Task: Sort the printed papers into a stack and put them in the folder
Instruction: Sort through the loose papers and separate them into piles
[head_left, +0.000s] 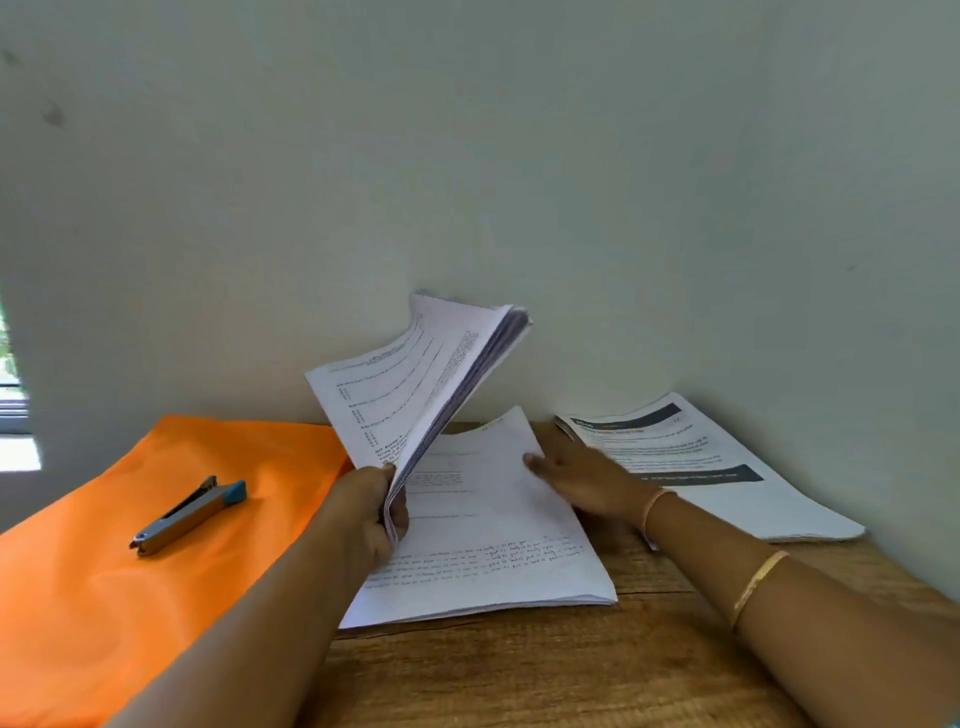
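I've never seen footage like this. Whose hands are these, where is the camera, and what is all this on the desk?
There is no machine here: a person wears the camera on the head, so you see what they see. The left hand grips a lifted bundle of printed papers. The right hand, fingers straight, touches a second paper stack on the wooden table. A third stack lies right, by the wall. Left, a stapler rests on an orange folder.

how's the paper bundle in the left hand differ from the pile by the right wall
The white printed bundle is raised and tilted, gripped by the left hand; the white pile with dark banners lies flat on the wooden table. The bundle's page shows fine text lines; the pile's shows dark bars. Both are multi-sheet printouts.
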